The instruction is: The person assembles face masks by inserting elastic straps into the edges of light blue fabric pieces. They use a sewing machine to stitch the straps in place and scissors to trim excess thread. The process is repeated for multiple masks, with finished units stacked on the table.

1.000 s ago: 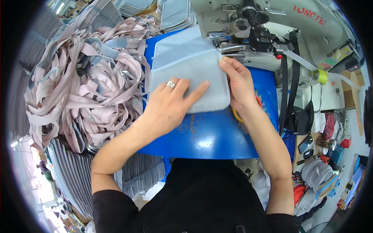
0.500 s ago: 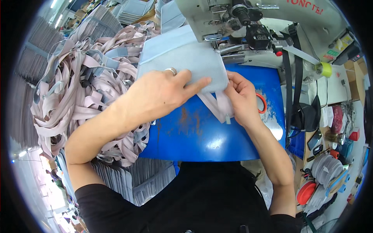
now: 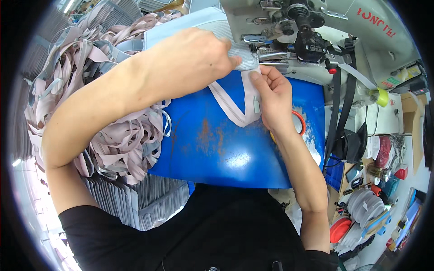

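A light blue fabric panel (image 3: 216,16) lies at the sewing machine (image 3: 271,20), its near corner close to the needle area. My left hand (image 3: 199,56) is closed over the panel's near side, with its fingers mostly hidden. At that corner, my right hand (image 3: 276,97) pinches the end of a pale pink zipper strip (image 3: 228,106) between thumb and curled fingers. From there the strip hangs in a loop over the blue table, with a small grey-green tab on it.
Scissors with orange handles (image 3: 299,123) lie partly behind my right wrist on the blue worktable (image 3: 217,158). A tangled heap of pink and grey strips (image 3: 126,140) sits to the left. Stacked grey panels (image 3: 158,201) stand below it. Black straps (image 3: 337,104) hang at the right.
Both hands and the panel have moved away from me, toward the machine. My left hand's fingers have curled in. More of the pink zipper strip now shows, looping over the table.
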A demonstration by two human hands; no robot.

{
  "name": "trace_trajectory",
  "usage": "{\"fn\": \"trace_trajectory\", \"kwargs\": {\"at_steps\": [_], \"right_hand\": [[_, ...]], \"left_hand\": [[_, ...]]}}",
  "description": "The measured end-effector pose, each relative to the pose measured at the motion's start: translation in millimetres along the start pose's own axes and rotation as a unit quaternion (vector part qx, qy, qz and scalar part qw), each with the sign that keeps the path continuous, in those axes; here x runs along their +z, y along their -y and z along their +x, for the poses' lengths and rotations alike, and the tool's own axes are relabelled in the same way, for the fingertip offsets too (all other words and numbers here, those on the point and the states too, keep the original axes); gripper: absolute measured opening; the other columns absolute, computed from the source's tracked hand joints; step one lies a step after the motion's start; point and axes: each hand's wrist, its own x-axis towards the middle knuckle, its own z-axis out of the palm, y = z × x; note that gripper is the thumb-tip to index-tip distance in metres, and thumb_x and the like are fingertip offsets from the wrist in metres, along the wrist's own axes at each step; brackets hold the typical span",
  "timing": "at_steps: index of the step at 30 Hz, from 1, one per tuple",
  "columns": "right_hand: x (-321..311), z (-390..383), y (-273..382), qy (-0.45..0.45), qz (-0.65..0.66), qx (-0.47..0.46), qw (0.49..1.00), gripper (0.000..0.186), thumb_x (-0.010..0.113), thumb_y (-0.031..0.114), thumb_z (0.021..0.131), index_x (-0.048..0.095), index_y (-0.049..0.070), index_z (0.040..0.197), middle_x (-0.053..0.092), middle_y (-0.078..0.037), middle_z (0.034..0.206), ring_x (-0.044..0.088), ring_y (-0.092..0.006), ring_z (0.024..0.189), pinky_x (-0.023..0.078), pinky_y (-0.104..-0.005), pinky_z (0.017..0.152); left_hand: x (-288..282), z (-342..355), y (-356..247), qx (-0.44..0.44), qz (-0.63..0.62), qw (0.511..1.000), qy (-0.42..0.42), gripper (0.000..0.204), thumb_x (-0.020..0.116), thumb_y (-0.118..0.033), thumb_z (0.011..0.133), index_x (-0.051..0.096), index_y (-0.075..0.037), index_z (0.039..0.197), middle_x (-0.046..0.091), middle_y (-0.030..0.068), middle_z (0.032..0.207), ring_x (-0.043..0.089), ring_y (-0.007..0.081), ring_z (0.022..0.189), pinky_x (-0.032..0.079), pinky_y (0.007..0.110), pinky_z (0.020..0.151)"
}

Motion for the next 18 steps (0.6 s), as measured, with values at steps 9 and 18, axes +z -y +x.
{"fn": "trace_trajectory", "kwargs": {"at_steps": [9,18], "right_hand": [[-4.1,0.8,-4.5,0.000,0.001,-0.006,1.000,0.016,0.065,0.006,0.102,0.066,-0.004,0.115,0.074,-0.004,0.089,0.065,-0.0043,0.073,0.050,-0.0202,0.064],[-3.4,-5.6,-8.9,0.002,0.007,-0.026,1.000,0.021,0.062,0.009,0.104,0.067,-0.003,0.121,0.072,-0.001,0.086,0.060,-0.0019,0.070,0.046,-0.0194,0.061]], "left_hand": [[9.0,10.7,-41.1,-0.053,-0.015,0.998,-0.029,0.035,0.064,-0.007,0.085,0.070,0.005,0.117,0.068,0.0184,0.084,0.073,0.0318,0.072,0.059,0.039,0.063],[30.4,48.5,-83.5,-0.241,-0.237,0.939,-0.066,0.034,0.066,-0.009,0.079,0.071,0.004,0.111,0.069,0.0225,0.097,0.071,0.0388,0.092,0.057,0.044,0.079]]}}
